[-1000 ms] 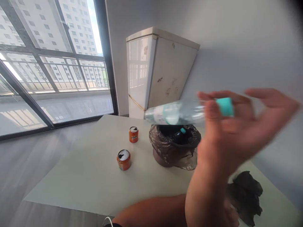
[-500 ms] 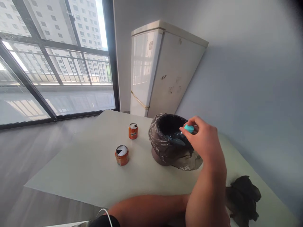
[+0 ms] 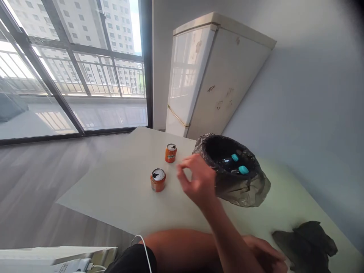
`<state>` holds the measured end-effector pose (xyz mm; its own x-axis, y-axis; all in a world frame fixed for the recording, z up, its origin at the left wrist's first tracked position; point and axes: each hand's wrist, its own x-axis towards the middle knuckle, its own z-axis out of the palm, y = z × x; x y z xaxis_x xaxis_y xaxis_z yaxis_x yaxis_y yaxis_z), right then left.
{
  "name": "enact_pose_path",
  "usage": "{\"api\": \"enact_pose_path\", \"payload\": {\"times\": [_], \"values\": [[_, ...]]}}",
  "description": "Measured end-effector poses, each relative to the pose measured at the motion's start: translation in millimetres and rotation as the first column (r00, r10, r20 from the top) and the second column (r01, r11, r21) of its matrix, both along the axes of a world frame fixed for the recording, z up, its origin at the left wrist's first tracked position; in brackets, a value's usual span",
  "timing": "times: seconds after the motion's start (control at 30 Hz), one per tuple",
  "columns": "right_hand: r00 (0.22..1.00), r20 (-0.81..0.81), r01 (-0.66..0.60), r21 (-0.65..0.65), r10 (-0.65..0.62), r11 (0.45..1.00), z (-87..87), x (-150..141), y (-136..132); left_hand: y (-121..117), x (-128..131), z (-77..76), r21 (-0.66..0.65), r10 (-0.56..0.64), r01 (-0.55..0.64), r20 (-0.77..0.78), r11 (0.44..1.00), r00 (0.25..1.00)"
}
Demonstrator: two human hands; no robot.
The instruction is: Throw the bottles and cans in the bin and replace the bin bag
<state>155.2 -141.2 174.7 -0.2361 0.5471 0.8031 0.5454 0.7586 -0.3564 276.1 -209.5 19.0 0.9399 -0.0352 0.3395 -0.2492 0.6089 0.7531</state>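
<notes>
My right hand (image 3: pixel 197 178) hovers above the table between the cans and the bin. Its thumb and index finger are apart, with nothing between them. Just left of it are two orange drink cans, the nearer can (image 3: pixel 158 181) and the farther can (image 3: pixel 170 153), both upright with opened tops. Behind and right of this hand is a bin lined with a dark plastic bag (image 3: pixel 241 193). Inside it show two turquoise caps, one cap (image 3: pixel 243 170) nearer than the other (image 3: pixel 234 157), apparently on bottles. My left hand (image 3: pixel 264 252) lies low at the right, partly covered by my right forearm, its fingers unclear.
A crumpled dark plastic bag (image 3: pixel 309 244) lies on the pale table (image 3: pixel 113 189) at the lower right. Behind the table stands a white fridge (image 3: pixel 222 76) beside a wall. Glass doors (image 3: pixel 105 113) are at the left. A white cable (image 3: pixel 146 250) runs near my left arm.
My right hand has let go of the turquoise-capped item, now in the bin, and moved left towards the cans. The view has turned slightly left, and my left hand now shows.
</notes>
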Motion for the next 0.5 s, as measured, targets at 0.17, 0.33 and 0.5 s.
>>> {"api": "enact_pose_path", "payload": {"times": [0.17, 0.33, 0.5], "values": [[0.992, -0.053, -0.123, -0.516, 0.111, 0.848, -79.0, -47.0, 24.4, -4.3, -26.5, 16.4, -0.291, -0.188, 0.089, -0.335, 0.953, 0.923], [0.992, -0.013, -0.097, -0.696, 0.123, 0.712, -108.8, -52.1, 36.4, 2.3, -23.2, 15.6, -0.431, -0.192, 0.027, -0.344, 0.902, 0.919], [0.988, -0.077, -0.15, -0.623, 0.131, 0.767, -97.7, -51.4, 31.8, 3.2, -17.3, 4.7, -0.419, -0.185, 0.051, -0.286, 0.907, 0.94]]}}
